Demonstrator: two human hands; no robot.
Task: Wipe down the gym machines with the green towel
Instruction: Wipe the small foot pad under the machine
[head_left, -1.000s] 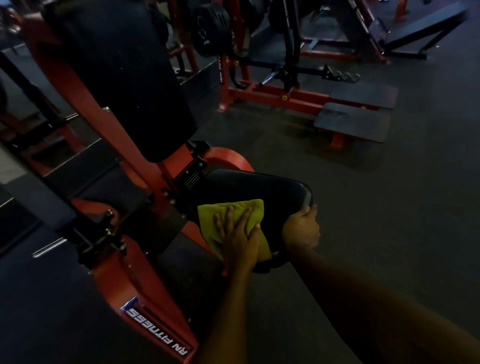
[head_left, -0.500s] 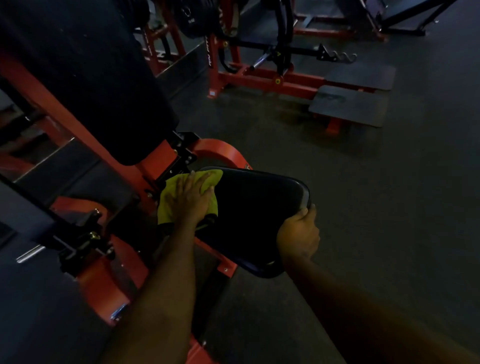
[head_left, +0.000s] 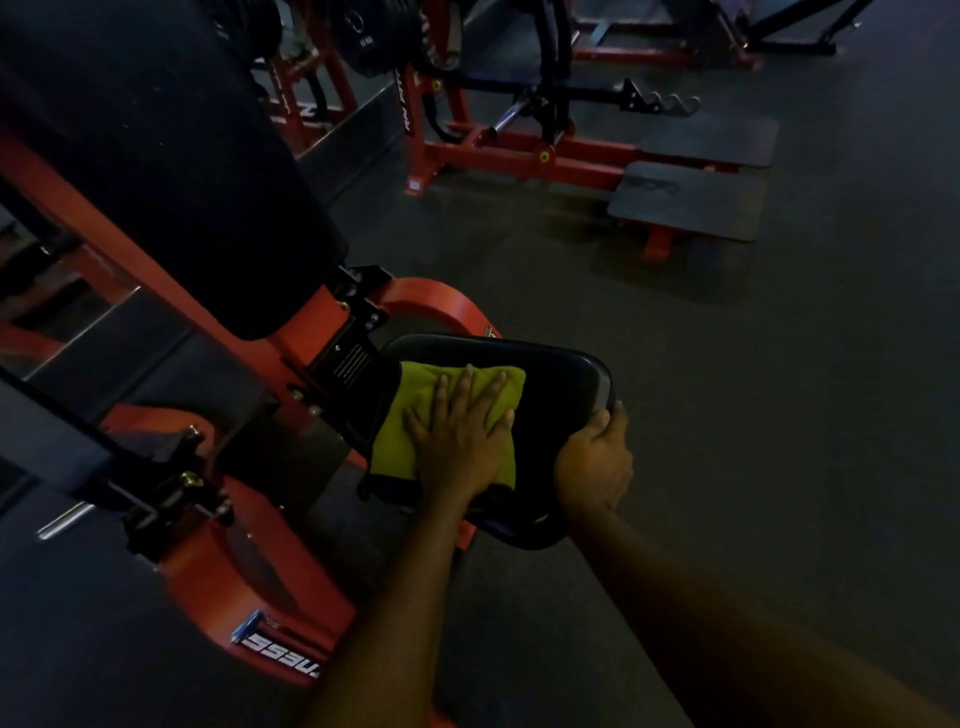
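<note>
Pressing flat left hand (head_left: 457, 436) on green towel (head_left: 415, 410) | right hand (head_left: 595, 462) grips seat pad (head_left: 561, 395) | soft, light: I'd palm its middle.

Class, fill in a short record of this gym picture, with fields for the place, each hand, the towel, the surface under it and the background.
Place: dim gym with a dark floor
Left hand: flat, fingers straight, presses on the green towel
Right hand: grips the near edge of the seat pad
Green towel: folded, lying on the left part of the seat pad
Seat pad: black, mounted on the red frame, below the black back pad
Background: another red machine with dark foot plates
</note>
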